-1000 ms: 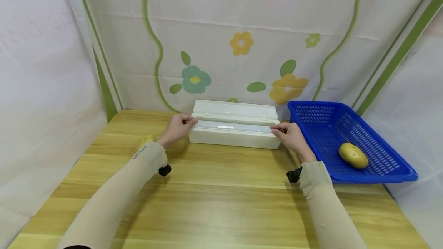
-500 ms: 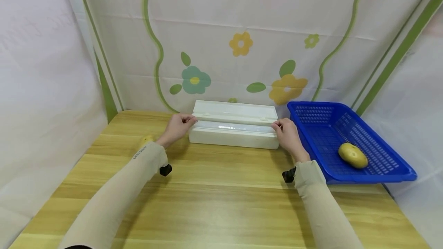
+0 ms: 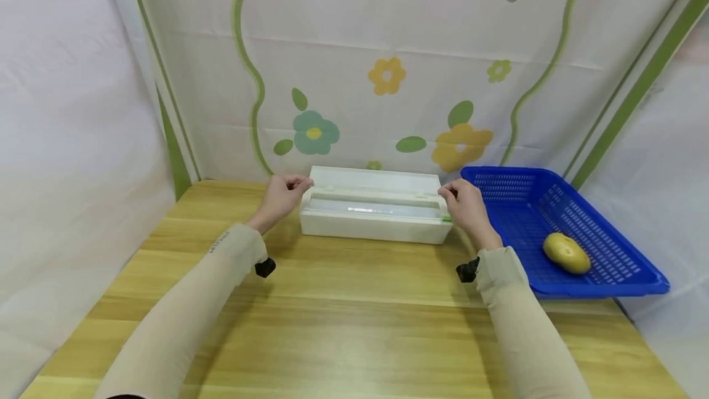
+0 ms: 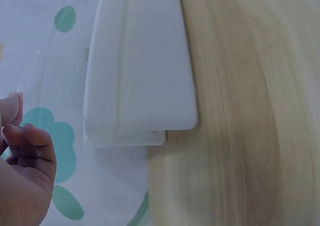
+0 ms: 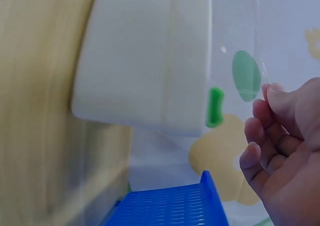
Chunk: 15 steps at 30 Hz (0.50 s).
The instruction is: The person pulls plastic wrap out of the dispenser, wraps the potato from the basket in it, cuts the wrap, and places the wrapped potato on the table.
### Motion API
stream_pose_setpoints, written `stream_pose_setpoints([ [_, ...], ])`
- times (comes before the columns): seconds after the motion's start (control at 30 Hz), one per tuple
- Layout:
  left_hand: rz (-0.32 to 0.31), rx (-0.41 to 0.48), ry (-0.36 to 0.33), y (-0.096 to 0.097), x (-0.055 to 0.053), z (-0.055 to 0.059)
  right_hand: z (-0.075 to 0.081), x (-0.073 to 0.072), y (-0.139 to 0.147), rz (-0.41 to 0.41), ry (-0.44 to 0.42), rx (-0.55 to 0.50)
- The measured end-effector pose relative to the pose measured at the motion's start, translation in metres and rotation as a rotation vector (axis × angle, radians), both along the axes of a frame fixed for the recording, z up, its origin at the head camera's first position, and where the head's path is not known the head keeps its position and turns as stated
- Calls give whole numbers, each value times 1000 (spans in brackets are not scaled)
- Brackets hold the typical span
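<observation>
Head view: my left hand (image 3: 280,199) and right hand (image 3: 466,208) are pinching clear film (image 5: 263,68) by its edge, and it's stretching between them just above the white box (image 3: 376,228). It's looking light, limp, easy to tear, so I'm favouring that edge's two ends. Held edge uppermost, it's running left to right, matching the box, with the blue basket (image 3: 515,220) sitting further right.

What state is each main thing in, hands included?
White oblong plastic box: open, upright
Flat white plastic lid: open, tilted back
Thin clear plastic film: pinched, held up
Left grip: pinching the film
Right grip: pinching the film
Blue rectangular perforated plastic basket: upright, uncovered
Yellow oval potato: lying in the basket, unwrapped
</observation>
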<state>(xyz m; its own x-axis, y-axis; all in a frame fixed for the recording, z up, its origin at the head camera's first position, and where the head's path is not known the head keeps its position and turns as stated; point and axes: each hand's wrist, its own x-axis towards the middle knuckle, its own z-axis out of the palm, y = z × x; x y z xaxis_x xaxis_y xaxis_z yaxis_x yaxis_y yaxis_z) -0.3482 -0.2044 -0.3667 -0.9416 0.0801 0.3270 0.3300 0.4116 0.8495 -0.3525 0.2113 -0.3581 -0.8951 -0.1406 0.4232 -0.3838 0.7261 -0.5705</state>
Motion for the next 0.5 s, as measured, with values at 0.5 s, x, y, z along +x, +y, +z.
stream_pose_setpoints([
  [0.5,-8,36,3,-14,0,13,19,5,0,191,-167,-19],
])
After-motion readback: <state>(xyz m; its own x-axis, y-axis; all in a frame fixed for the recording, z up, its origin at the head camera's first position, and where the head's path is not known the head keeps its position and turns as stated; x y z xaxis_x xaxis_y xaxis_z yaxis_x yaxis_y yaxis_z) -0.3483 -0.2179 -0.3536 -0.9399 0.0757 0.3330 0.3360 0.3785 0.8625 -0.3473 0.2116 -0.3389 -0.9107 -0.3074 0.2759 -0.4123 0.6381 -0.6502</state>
